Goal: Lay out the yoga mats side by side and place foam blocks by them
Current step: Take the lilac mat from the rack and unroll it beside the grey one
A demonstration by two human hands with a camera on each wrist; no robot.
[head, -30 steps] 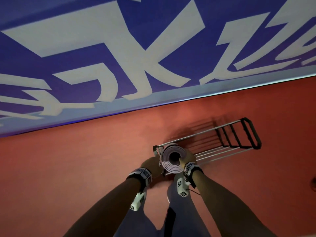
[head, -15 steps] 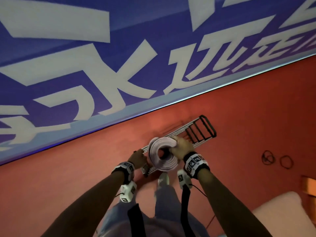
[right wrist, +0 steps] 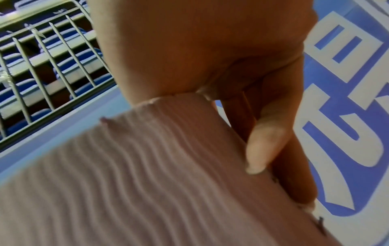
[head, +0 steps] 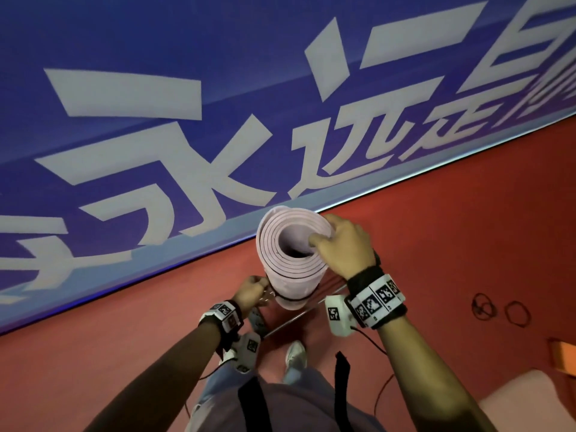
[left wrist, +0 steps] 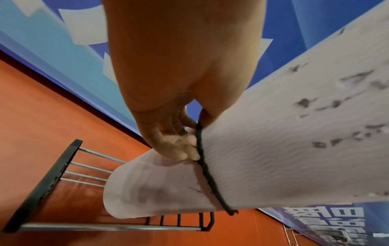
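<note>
Mat (head: pixel 291 260) was rolled and held near upright over the rack (left wrist: pixel 48 186), long axis running top end toward my head camera, bottom end toward the floor (head: pixel 467 244). Right hand (head: pixel 344 244) gripped the top rim: fingers (head: pixel 314 241) hooked over the edge into the hollow core, thumb (right wrist: pixel 265 149) pressed on the ribbed outer face. Left hand (head: pixel 251 291) was low, beside the bottom end, its fingers (left wrist: pixel 185 149) bunched and pinching the black band (left wrist: pixel 207 174) that ringed the roll. So the band lay right at my left fingers, well below the right hand. My judgement: the left hand was nearer for slipping the band off the bottom end, along the axis. No foam blocks identifiable in view.
</note>
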